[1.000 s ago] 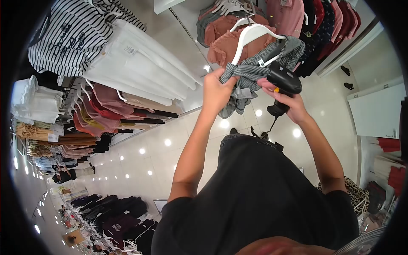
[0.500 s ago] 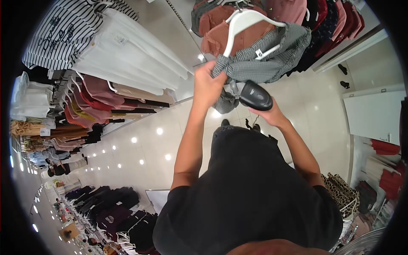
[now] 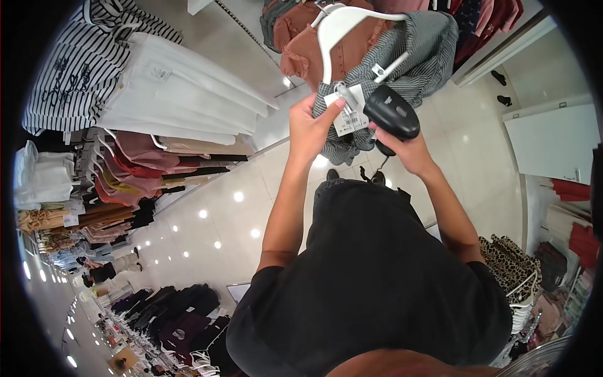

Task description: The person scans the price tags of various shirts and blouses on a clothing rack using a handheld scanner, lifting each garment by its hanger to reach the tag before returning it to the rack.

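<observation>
A white plastic clothes hanger [image 3: 339,22] bears a dark-and-white striped fabric garment [image 3: 434,47], which drapes down in front of the person. Behind it hangs a rust-coloured top with ruffled edges [image 3: 298,34]; along the left side of the view, a row of pink, red and mustard garments [image 3: 129,169] hangs on more white hangers.

Both arms reach forward from the black short-sleeved shirt [image 3: 370,283], elbows bent outward. The left hand [image 3: 309,129] pinches a white paper tag with a printed barcode [image 3: 350,124], its thumb pressed on the front. The right hand [image 3: 407,151] is wrapped around a black plastic handheld scanner [image 3: 396,114], rounded head uppermost.

The tag lies between the hands, against the striped garment, its printed side facing up; the scanner's head is just beside it.
</observation>
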`<state>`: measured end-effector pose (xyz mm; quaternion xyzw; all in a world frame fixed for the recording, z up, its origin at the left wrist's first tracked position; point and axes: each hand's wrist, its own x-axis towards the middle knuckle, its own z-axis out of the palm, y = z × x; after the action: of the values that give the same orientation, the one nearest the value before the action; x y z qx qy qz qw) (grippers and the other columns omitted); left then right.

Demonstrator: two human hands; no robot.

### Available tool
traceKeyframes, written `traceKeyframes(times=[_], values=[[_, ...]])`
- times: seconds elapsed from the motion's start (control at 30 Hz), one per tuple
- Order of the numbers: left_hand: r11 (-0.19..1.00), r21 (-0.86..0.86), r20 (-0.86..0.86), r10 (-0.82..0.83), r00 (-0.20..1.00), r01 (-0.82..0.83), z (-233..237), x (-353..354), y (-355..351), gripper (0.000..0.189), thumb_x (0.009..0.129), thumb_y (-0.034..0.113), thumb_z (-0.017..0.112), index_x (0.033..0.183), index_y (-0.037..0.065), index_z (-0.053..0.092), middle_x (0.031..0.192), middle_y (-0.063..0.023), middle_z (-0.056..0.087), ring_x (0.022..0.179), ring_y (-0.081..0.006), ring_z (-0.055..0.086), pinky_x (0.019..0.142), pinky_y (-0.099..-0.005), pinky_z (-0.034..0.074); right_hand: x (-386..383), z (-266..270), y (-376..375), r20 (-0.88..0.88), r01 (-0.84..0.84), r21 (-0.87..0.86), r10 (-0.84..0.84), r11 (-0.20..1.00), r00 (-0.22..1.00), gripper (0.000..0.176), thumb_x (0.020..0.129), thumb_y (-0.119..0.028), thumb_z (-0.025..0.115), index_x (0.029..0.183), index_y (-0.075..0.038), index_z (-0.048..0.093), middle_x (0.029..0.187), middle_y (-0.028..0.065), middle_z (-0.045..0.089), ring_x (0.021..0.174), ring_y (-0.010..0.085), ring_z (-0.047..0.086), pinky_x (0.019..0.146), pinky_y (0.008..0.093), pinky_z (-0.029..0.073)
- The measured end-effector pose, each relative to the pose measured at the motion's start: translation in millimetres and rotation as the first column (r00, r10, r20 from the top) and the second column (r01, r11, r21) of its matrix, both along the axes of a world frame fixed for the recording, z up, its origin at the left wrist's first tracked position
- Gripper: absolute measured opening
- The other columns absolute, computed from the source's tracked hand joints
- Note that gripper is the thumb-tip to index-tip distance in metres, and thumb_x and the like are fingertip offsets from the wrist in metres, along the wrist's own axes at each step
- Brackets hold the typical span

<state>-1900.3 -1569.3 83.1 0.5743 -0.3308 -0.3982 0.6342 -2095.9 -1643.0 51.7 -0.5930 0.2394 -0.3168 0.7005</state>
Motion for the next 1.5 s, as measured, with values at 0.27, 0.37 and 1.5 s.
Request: traceKeyframes(times=[0.27,0.37,1.5], values=[[0.995,-0.032,0.112,0.096,0.989,-0.093,-4.3,-1.0,-3.3,0.019,0.088,0.012,0.069,0.095,-0.005,0.067,0.082,-0.0046,0.069,0.070,-0.0061,0.059,0.064,-0.0242,0.049,-21.0,-3.6,33.3,-0.180,-0.058,0.107,0.077,0.993,0.981,0.013,0.086,-0.011,0.068,0.085,0.001,0.065,0.067,0.0026,0.062,0.058,0.0081,0.057,0.054,0.0259,0.044],[0.997,-0.014,0.145,0.081,0.986,-0.080,-10.0,-1.7,-4.0,0.020,0.087,0.013,0.070,0.093,-0.006,0.066,0.082,-0.0049,0.069,0.071,-0.0063,0.059,0.064,-0.0247,0.049,-18.7,-2.3,36.3,-0.241,-0.054,0.094,0.075,0.994,0.968,0.017,0.087,-0.014,0.067,0.079,0.000,0.063,0.061,0.0014,0.059,0.052,0.0082,0.054,0.050,0.0264,0.042],[0.963,0.255,0.747,-0.140,0.650,-0.085,-44.3,6.3,30.4,0.029,0.086,0.025,0.069,0.079,-0.002,0.064,0.053,-0.0158,0.047,0.046,-0.0214,0.040,0.048,-0.0348,0.038,-92.4,-17.6,-54.4,-0.155,-0.011,-0.630,-0.112,0.777,0.982,0.065,0.069,-0.008,0.070,0.130,0.000,0.048,0.146,0.0108,0.041,0.143,0.0334,0.025,0.117,0.0443,0.017]])
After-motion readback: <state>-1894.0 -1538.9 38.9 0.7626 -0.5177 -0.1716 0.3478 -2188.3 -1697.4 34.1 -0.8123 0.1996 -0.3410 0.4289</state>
